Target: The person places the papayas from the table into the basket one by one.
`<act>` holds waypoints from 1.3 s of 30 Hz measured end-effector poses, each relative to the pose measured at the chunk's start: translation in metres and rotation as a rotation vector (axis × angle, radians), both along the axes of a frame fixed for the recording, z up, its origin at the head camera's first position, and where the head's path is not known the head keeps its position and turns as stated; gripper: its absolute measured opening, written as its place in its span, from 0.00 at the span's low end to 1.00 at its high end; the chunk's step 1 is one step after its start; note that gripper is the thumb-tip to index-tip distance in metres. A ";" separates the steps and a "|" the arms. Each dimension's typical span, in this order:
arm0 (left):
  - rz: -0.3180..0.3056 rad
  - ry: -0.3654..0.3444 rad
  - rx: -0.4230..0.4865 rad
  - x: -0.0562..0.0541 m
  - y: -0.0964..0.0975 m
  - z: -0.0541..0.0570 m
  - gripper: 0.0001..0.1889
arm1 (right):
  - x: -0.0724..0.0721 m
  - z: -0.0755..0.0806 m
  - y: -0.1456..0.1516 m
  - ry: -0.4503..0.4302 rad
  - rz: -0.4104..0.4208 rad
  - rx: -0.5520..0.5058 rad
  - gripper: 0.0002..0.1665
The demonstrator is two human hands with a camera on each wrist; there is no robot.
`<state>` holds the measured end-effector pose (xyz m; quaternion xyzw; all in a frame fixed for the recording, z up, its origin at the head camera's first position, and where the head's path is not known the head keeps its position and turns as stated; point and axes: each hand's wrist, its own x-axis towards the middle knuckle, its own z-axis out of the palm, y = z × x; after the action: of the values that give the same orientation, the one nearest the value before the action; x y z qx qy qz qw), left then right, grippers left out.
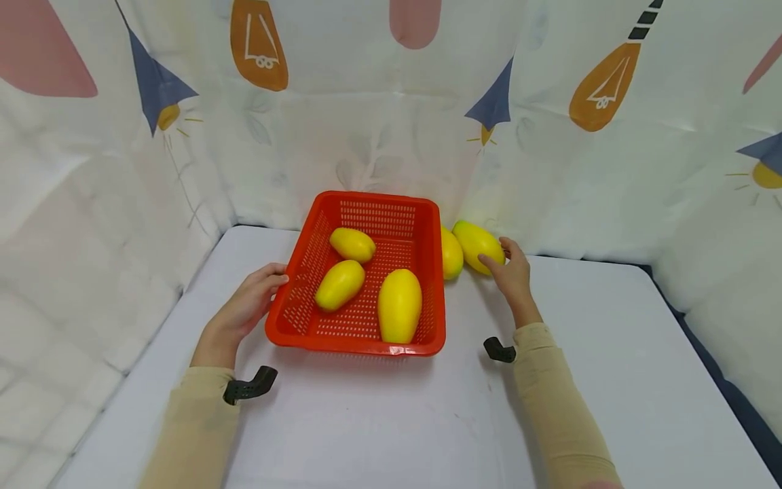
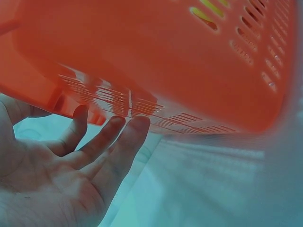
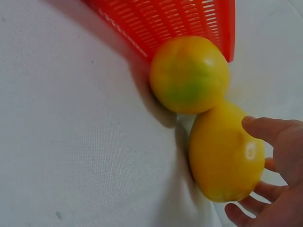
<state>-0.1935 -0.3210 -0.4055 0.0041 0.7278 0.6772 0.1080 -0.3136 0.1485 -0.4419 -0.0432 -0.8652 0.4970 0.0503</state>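
An orange-red plastic basket [image 1: 360,345] with perforated walls stands on the table, with three yellow mangoes inside: a small one [image 1: 353,245], one at the left [image 1: 339,286] and a larger one [image 1: 400,305]. My left hand [image 1: 247,305] is at its left side; in the left wrist view the spread, slightly bent fingers [image 2: 125,142] touch the outer wall. Right of the basket, two more mangoes lie together, one [image 1: 451,253] partly hidden by the basket wall. My right hand [image 1: 512,272] holds the outer mango [image 3: 226,153], thumb on one side and fingers round the other.
A white-covered table [image 1: 391,428] carries everything. Behind it and at the sides hangs a pale curtain [image 1: 391,129] printed with lamps and bulbs. Each wrist wears a black camera mount, the left one [image 1: 250,385] near the basket's front left corner.
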 end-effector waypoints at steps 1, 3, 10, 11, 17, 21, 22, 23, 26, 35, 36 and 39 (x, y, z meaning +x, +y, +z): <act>-0.001 -0.001 0.001 0.000 0.000 0.001 0.11 | 0.000 0.000 0.000 -0.008 0.000 -0.005 0.43; -0.002 -0.004 0.005 0.001 0.002 0.003 0.10 | -0.001 0.000 0.000 -0.020 0.000 -0.013 0.44; 0.004 0.000 0.019 0.002 0.002 0.003 0.10 | -0.005 -0.002 0.001 -0.046 0.010 -0.002 0.46; 0.005 0.000 0.021 0.002 0.002 0.003 0.10 | -0.005 -0.002 0.000 -0.051 0.013 0.000 0.46; 0.009 0.004 0.018 0.003 0.001 0.002 0.10 | -0.008 -0.002 -0.001 -0.062 0.030 0.013 0.47; 0.006 0.010 0.017 0.002 0.001 0.002 0.11 | -0.009 -0.004 0.000 -0.061 0.038 0.026 0.48; 0.005 0.009 0.017 0.002 0.001 0.002 0.11 | -0.009 -0.004 0.000 -0.061 0.038 0.028 0.48; 0.005 0.010 0.014 0.002 0.001 0.002 0.11 | -0.009 -0.005 0.000 -0.061 0.037 0.033 0.48; 0.002 0.008 0.007 0.003 0.001 0.003 0.11 | -0.009 -0.005 0.001 -0.054 0.034 0.045 0.48; 0.006 0.005 0.009 0.003 0.002 0.002 0.11 | -0.008 -0.006 0.002 -0.037 0.027 0.047 0.48; 0.005 0.007 0.005 0.003 0.002 0.002 0.11 | -0.008 -0.006 0.002 -0.035 0.025 0.042 0.47; 0.007 0.007 0.002 0.003 0.002 0.003 0.11 | -0.007 -0.006 0.002 -0.033 0.019 0.030 0.47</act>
<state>-0.1904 -0.3187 -0.4024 0.0041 0.7275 0.6784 0.1031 -0.3208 0.1505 -0.4479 -0.0424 -0.8737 0.4836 0.0322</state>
